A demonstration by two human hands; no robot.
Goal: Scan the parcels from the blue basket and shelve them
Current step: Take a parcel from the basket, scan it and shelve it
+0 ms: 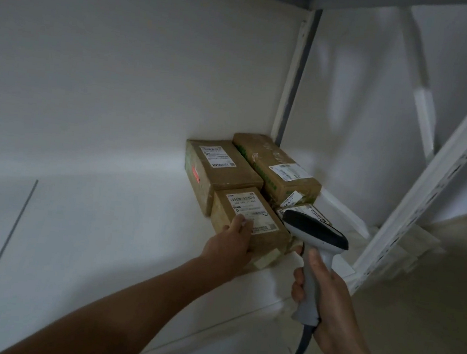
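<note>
I see three cardboard parcels (222, 167) shelved, my left hand (229, 244) gripping a fourth parcel (264, 232) on the shelf (105, 235), right hand (326, 296) clutching the barcode scanner (315, 233).

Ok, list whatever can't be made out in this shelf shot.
Head view:
- the front right parcel is mostly hidden behind the scanner in the right hand.
- label print on the front parcel under the left hand is too small and blurred to read.
- the scanner cable is cut off by the bottom edge.
- the blue basket is out of frame.
</note>
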